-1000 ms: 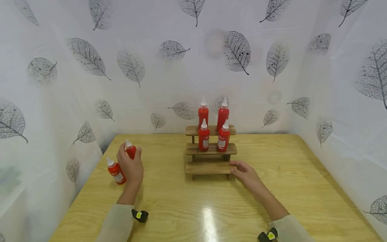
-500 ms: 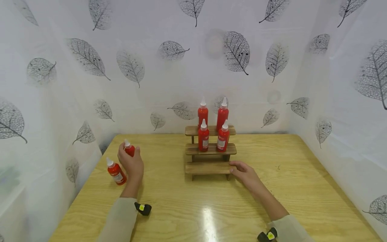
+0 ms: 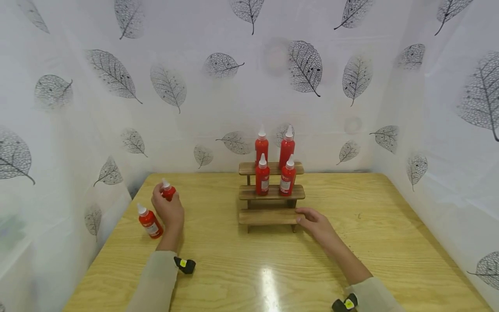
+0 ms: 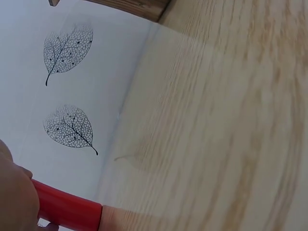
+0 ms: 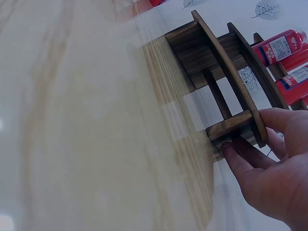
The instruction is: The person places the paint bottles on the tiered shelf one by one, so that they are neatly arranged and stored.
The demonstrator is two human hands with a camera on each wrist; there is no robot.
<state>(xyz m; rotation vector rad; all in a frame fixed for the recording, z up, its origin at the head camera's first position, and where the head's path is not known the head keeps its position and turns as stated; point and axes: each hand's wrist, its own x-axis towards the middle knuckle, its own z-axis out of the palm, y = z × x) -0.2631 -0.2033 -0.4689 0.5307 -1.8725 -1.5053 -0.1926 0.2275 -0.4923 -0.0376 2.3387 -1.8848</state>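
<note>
At the table's left, my left hand (image 3: 170, 209) holds a red squeeze bottle (image 3: 168, 191) with a white pointed nozzle, its lower part hidden by the hand in the head view. The left wrist view shows the base of this red bottle (image 4: 72, 208) at the table's surface. A second red squeeze bottle (image 3: 150, 223) stands just left of that hand. My right hand (image 3: 319, 225) grips the right end of the lowest step of a three-tier wooden stand (image 3: 269, 216). In the right wrist view, thumb and fingers pinch the stand's end (image 5: 231, 126).
Two red bottles (image 3: 262, 180) stand on the middle step, and two more (image 3: 287, 149) on the top step. Behind the wooden table (image 3: 218, 260) hangs a white curtain (image 3: 187, 130) printed with leaves, which also runs along both sides.
My left wrist and forearm have shifted slightly forward and right, while the hand stays around its bottle. The right hand, the stand and the other bottles show no movement.
</note>
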